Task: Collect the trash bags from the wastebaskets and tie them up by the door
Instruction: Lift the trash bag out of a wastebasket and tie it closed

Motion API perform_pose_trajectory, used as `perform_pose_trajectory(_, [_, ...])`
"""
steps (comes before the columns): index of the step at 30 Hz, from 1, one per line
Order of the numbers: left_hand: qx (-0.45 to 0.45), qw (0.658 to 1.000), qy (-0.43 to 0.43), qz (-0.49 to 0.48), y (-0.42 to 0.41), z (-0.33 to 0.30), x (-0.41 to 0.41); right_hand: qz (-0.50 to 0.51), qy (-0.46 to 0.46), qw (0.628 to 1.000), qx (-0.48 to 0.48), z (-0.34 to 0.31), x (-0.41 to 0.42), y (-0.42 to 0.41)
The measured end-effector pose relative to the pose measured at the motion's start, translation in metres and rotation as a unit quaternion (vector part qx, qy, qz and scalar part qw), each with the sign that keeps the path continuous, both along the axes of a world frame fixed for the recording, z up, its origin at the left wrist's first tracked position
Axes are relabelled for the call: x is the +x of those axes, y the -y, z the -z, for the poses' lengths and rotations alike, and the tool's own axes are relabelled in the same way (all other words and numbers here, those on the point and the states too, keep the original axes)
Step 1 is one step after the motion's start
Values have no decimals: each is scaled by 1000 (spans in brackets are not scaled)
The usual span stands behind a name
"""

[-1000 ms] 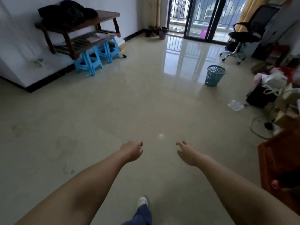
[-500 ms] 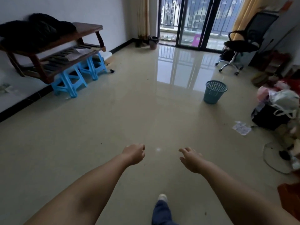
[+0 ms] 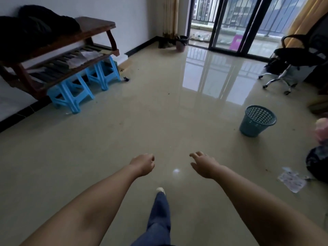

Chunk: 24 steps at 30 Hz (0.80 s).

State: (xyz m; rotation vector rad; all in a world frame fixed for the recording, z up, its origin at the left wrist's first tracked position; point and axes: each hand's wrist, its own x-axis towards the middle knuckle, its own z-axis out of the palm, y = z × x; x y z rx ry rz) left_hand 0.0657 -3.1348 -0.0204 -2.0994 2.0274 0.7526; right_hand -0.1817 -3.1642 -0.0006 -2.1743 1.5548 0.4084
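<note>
A teal mesh wastebasket (image 3: 257, 120) stands upright on the shiny floor at the right; I see no bag in it. Farther off, a dark bucket (image 3: 181, 43) sits beside the glass balcony door (image 3: 229, 23). My left hand (image 3: 142, 164) hangs out in front with loosely curled fingers and holds nothing. My right hand (image 3: 204, 165) is also held forward, fingers relaxed and slightly spread, empty. Both hands are well short of the wastebasket, which lies ahead and to the right. A dark bag (image 3: 317, 166) lies at the right edge, partly cut off.
A wooden rack (image 3: 58, 55) with dark clothes rests on blue plastic stools (image 3: 71, 95) along the left wall. A black office chair (image 3: 292, 59) stands at the far right. A crumpled paper (image 3: 291, 180) lies on the floor. My leg (image 3: 159, 219) steps forward.
I have walked forward into the room: the wastebasket, rack and door have come closer and shifted right. Both hands stay empty in the same pose.
</note>
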Motion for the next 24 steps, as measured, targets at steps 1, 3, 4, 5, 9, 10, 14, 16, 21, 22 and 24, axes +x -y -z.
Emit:
perform_pose_trajectory(1, [-2, 1000, -3, 1, 31, 2, 3, 0, 2, 1000, -4, 1, 4, 31])
perform_pose_trajectory(3, [4, 1000, -8, 6, 93, 3, 7, 12, 5, 1000, 1, 0, 10, 88])
perform_pose_trajectory(4, [4, 1000, -10, 8, 128, 2, 10, 19, 8, 1000, 3, -2, 12, 118])
perform_pose_trajectory(5, [5, 1000, -13, 9, 163, 0, 12, 25, 10, 1000, 4, -4, 12, 147])
perform_pose_trajectory(9, [5, 999, -28, 28, 283, -15, 2, 52, 15, 999, -4, -17, 5, 247])
perform_pose_trajectory(10, [8, 999, -35, 38, 310, -16, -5, 60, 14, 998, 1, -16, 1, 271])
perform_pose_trajectory(14, [22, 996, -46, 68, 416, -10, -30, 94, -1, 995, 27, -1, -19, 366])
perform_pose_trajectory(16, [20, 996, -43, 82, 472, -4, -37, 96, -9, 995, 34, 8, -27, 419])
perform_pose_trajectory(21, [26, 997, -43, 52, 618, 9, -42, 67, -19, 997, 42, 14, -45, 570])
perform_pose_trajectory(22, [32, 998, -43, 37, 646, 9, -42, 56, -25, 997, 47, 12, -49, 602])
perform_pose_trajectory(24, [36, 998, -47, 9, 700, 7, -42, 34, -41, 997, 48, 7, -56, 669])
